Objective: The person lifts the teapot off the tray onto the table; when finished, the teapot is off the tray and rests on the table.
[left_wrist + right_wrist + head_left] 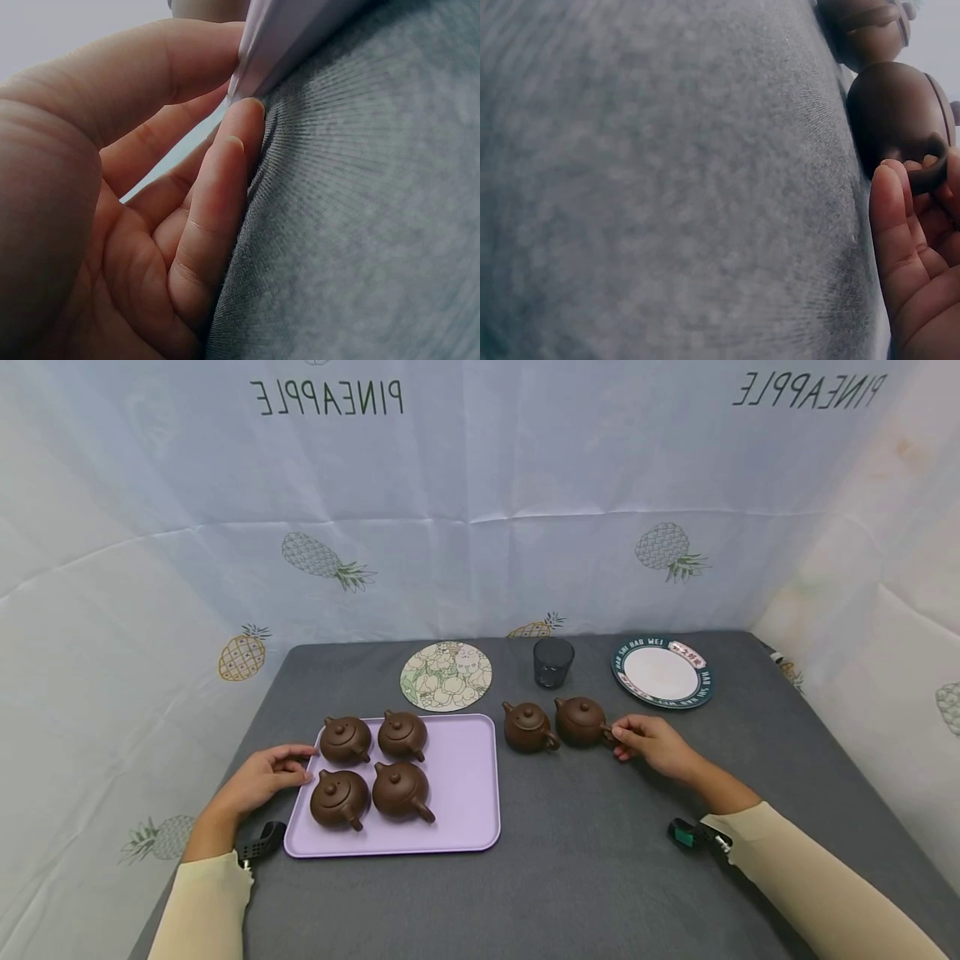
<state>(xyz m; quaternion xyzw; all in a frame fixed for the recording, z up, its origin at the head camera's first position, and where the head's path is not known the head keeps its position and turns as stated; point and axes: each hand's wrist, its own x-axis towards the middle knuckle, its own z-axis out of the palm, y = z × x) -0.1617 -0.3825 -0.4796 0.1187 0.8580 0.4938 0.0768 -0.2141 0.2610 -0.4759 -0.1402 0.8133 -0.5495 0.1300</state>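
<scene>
My right hand (654, 744) pinches the handle of a brown teapot (581, 720). In the right wrist view the fingers (891, 206) curl at the handle of this teapot (900, 112). Another brown teapot (527, 728) stands just to its left, lid on. At the far left, my left hand (258, 781) rests its fingertips against the left rim of a lilac tray (465, 785). The left wrist view has the left fingers (202, 217) at the outer wall of the tray (259, 56). On the tray are several more brown teapots (401, 790), in two rows on its left part.
A round patterned mat (447, 677) lies behind the tray. Right of the mat stands a dark cup (552, 662), then a white plate with a green lettered rim (662, 673). The table (570, 868) is covered in grey cloth, with pineapple-print curtains (487, 568) around it.
</scene>
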